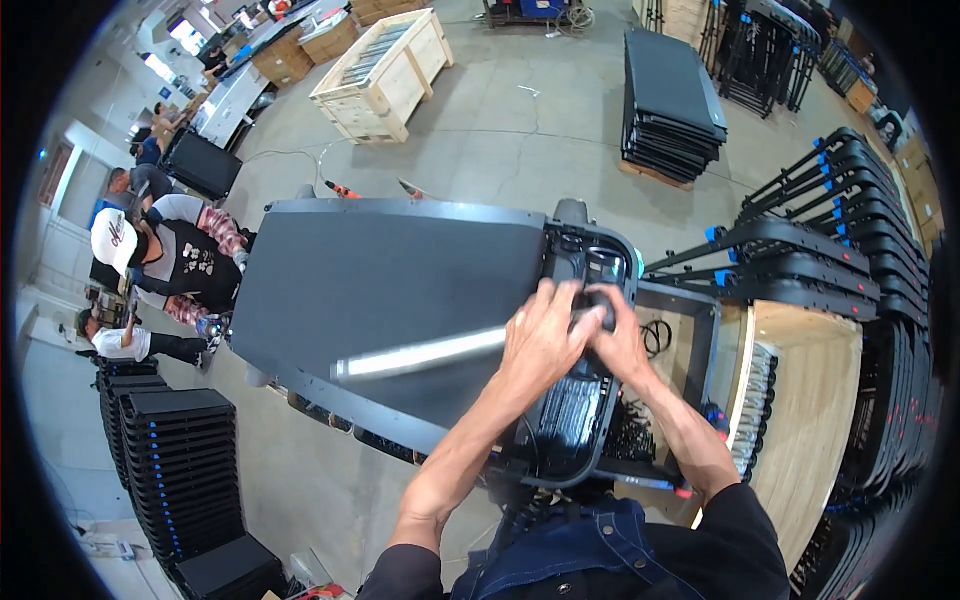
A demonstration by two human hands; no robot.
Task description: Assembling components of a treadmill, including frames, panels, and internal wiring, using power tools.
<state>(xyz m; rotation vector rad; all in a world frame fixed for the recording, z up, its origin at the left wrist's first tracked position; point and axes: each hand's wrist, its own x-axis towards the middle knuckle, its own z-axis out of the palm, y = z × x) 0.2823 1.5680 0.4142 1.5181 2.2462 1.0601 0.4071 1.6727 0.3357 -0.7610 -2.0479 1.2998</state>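
Observation:
In front of me lies a treadmill [400, 290] with a flat black belt and a grey frame. At its right end is an uncovered black motor bay [575, 425]. My left hand [540, 335] is closed over the edge of this bay, around one end of a silver metal tube [425, 353]. The tube slants left over the belt and is smeared by motion. Against the left hand, my right hand [622, 345] curls its fingers around a small black part [600, 308] that is mostly hidden. I cannot make out its kind.
An open wooden box [800, 400] with metal tubes stands at my right, near stacked black frames [860, 240]. A co-worker [185, 250] is at the treadmill's left end. Beyond are a wooden crate [385, 80] and stacked black panels [675, 100]. More stacked parts [185, 460] stand left.

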